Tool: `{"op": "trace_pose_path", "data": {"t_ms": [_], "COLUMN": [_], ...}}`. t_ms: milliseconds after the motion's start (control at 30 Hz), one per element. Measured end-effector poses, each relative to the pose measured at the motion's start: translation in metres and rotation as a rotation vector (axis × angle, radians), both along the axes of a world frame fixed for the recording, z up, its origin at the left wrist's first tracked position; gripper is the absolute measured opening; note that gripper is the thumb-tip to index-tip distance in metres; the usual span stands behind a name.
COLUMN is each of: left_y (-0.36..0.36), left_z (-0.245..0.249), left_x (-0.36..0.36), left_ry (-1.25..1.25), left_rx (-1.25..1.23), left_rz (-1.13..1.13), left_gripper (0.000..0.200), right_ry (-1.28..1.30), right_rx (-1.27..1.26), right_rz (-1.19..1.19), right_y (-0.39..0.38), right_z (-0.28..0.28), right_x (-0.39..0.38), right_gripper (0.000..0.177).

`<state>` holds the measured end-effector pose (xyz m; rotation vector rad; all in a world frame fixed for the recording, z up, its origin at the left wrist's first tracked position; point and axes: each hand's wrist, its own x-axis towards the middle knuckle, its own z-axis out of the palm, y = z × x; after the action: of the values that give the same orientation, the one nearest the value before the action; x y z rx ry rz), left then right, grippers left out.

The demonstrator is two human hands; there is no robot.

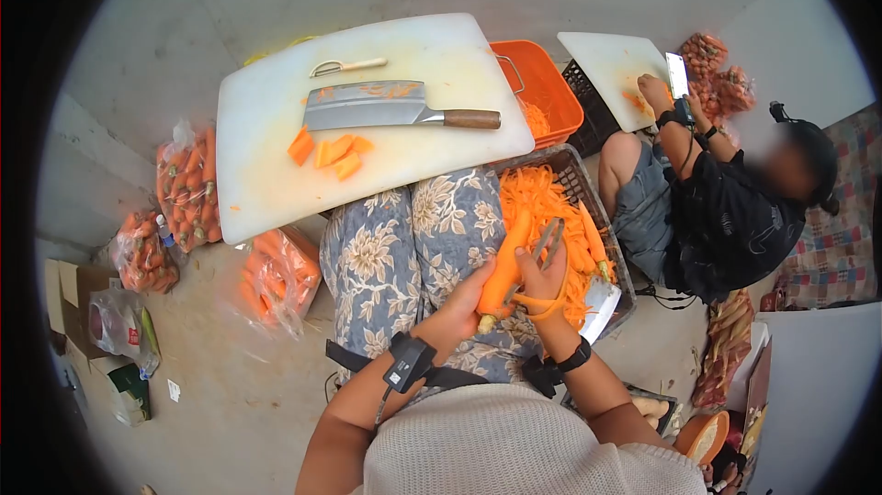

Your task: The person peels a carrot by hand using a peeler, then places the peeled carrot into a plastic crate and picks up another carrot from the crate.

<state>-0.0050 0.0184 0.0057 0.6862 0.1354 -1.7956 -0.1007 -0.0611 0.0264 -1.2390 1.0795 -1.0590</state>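
Observation:
My left hand is wrapped round the lower end of a large carrot, which slants upward over my lap. A peeler is in my right hand, close beside the carrot, with an orange strip of peel draped by the wrist. Both hands are at the near side of a black crate full of carrot peelings. Within that crate lie a whole carrot and a blade, whose handle I cannot see.
A white cutting board bears a cleaver, another peeler and carrot pieces. Behind the crate stands an orange basket. Bagged carrots sit at left. A co-worker cuts at another board on the right.

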Motion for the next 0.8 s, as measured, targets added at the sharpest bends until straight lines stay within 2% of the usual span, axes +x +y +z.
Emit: {"op": "trace_pose_path", "data": {"t_ms": [67,100,233,300,433,500,533,633,700,733,800], "left_y": [-0.003,-0.004,-0.006,-0.01,-0.012,-0.012,-0.012,-0.013,-0.013,-0.012,-0.006], "left_z": [0.0,0.002,0.003,0.002,-0.004,0.0,-0.002,-0.01,-0.015,-0.01,0.003], "left_x": [-0.006,-0.006,0.0,-0.001,-0.003,0.001,0.002,0.001,-0.001,0.002,0.011], "left_ry": [-0.061,-0.121,-0.179,-0.229,-0.269,-0.232,-0.225,-0.224,-0.258,-0.253,-0.237], "left_rx": [0.02,0.039,0.004,-0.011,0.039,0.023,0.026,0.054,0.004,0.005,0.001], "left_rz": [0.02,0.038,0.001,0.031,0.035,0.015,0.015,-0.001,0.037,0.04,-0.17], "left_gripper": [0.045,0.045,0.046,0.048,0.051,0.053,0.053,0.054,0.051,0.051,0.051], "right_ry": [0.323,0.428,0.451,0.31,0.389,0.427,0.434,0.414,0.371,0.376,0.185], "right_rx": [-0.258,-0.307,-0.317,-0.34,-0.358,-0.23,-0.228,-0.226,-0.216,-0.216,0.006], "right_rz": [0.2,0.221,0.213,0.155,0.159,0.172,0.174,0.169,0.116,0.119,0.055], "right_y": [0.008,0.012,0.006,0.002,-0.004,-0.004,-0.004,-0.006,-0.009,-0.018,-0.045], "right_z": [-0.011,-0.008,-0.02,-0.03,-0.037,-0.036,-0.035,-0.023,-0.012,-0.018,-0.033], "right_x": [0.006,0.011,0.013,0.013,0.007,0.006,0.008,0.014,0.02,0.02,0.017], "right_gripper": [0.046,0.056,0.063,0.026,0.025,0.056,0.056,0.051,0.036,0.036,0.021]}}
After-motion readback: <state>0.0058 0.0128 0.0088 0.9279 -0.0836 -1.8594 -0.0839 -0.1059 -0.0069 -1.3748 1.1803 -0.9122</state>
